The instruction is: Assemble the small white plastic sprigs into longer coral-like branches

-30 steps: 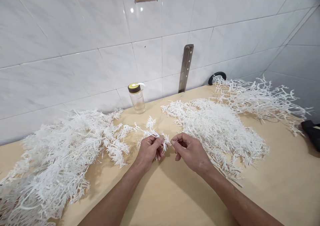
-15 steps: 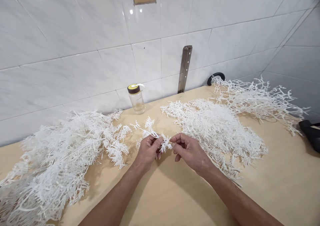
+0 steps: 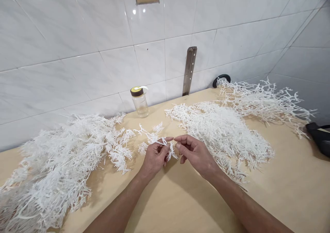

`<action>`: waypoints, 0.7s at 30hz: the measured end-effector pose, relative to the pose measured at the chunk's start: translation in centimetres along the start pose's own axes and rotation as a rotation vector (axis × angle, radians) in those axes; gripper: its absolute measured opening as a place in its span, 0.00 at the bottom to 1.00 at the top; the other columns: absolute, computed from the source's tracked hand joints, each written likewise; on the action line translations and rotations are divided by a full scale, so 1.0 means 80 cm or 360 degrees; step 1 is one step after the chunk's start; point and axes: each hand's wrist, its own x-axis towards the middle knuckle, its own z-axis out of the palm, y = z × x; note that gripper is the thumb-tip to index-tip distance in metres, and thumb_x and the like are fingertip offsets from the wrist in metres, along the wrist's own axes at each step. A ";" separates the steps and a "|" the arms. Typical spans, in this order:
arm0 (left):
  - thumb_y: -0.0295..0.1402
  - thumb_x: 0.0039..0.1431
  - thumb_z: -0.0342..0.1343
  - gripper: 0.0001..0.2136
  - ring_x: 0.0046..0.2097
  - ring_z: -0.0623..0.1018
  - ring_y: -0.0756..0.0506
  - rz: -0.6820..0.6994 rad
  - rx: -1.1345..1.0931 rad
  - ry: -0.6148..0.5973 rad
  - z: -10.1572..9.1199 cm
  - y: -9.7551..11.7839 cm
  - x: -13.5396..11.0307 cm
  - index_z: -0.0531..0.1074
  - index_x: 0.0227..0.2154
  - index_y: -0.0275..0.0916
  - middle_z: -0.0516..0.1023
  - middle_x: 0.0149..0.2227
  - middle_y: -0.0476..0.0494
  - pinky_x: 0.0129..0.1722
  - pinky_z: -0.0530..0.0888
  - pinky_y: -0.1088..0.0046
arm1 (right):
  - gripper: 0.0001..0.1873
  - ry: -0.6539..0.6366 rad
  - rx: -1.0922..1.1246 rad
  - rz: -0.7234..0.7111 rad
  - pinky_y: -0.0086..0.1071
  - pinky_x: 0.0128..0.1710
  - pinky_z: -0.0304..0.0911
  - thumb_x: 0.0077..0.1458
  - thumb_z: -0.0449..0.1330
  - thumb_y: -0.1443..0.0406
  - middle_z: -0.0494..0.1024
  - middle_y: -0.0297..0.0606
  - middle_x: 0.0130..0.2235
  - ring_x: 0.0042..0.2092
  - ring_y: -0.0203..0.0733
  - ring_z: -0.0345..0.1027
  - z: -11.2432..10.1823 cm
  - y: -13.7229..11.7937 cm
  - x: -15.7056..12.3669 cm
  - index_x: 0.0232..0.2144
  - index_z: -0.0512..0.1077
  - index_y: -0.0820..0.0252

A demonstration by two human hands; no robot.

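Note:
A white plastic branch with thin forked twigs and needle-like tufts is pinched between the thumb and fingers of my left hand. One tuft of it sticks out to the right of my left thumb. My right hand is right beside it, thumb and index finger curled close together in a loose pinch. The index fingertips of both hands almost meet above the tuft. Whatever may be between my right fingertips is too small to make out.
Left lies a large heap of tufted white branches. To the right are a pile of white needle-like pieces and bare forked stems. Along the tiled wall stand a clear bottle, a metal strip and a black ring.
My left index finger has stretched toward my right fingertips, and the held branch has turned slightly, its tuft hanging lower. My right thumb and index finger have parted a little from the tuft.

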 end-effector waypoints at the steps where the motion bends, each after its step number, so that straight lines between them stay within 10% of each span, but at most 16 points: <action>1: 0.47 0.61 0.55 0.26 0.16 0.65 0.54 0.0005 0.0021 0.0000 0.000 0.001 0.000 0.73 0.53 0.32 0.66 0.17 0.54 0.16 0.63 0.79 | 0.14 0.0000 -0.0052 -0.0074 0.31 0.24 0.71 0.58 0.61 0.58 0.76 0.37 0.35 0.30 0.37 0.68 0.001 -0.002 -0.001 0.44 0.74 0.58; 6: 0.47 0.61 0.55 0.24 0.17 0.65 0.53 0.0050 0.0085 0.0001 0.002 0.001 -0.001 0.75 0.50 0.30 0.66 0.17 0.53 0.17 0.63 0.78 | 0.16 -0.0030 -0.0492 -0.0397 0.30 0.26 0.70 0.60 0.57 0.64 0.75 0.41 0.46 0.38 0.41 0.68 0.006 -0.009 -0.006 0.49 0.75 0.51; 12: 0.46 0.60 0.57 0.23 0.17 0.66 0.53 0.0024 0.0092 0.0068 0.002 -0.003 0.001 0.75 0.50 0.32 0.68 0.18 0.53 0.18 0.64 0.78 | 0.08 0.0053 -0.0849 -0.0604 0.30 0.27 0.69 0.60 0.56 0.67 0.74 0.39 0.35 0.33 0.39 0.68 0.003 -0.006 -0.005 0.38 0.75 0.56; 21: 0.45 0.58 0.58 0.17 0.19 0.67 0.54 0.0096 0.0165 0.0208 0.002 -0.006 0.001 0.79 0.37 0.34 0.78 0.27 0.45 0.17 0.64 0.77 | 0.08 0.0023 -0.0836 -0.0464 0.31 0.27 0.67 0.63 0.54 0.63 0.75 0.38 0.33 0.33 0.40 0.70 0.001 -0.003 -0.005 0.33 0.71 0.58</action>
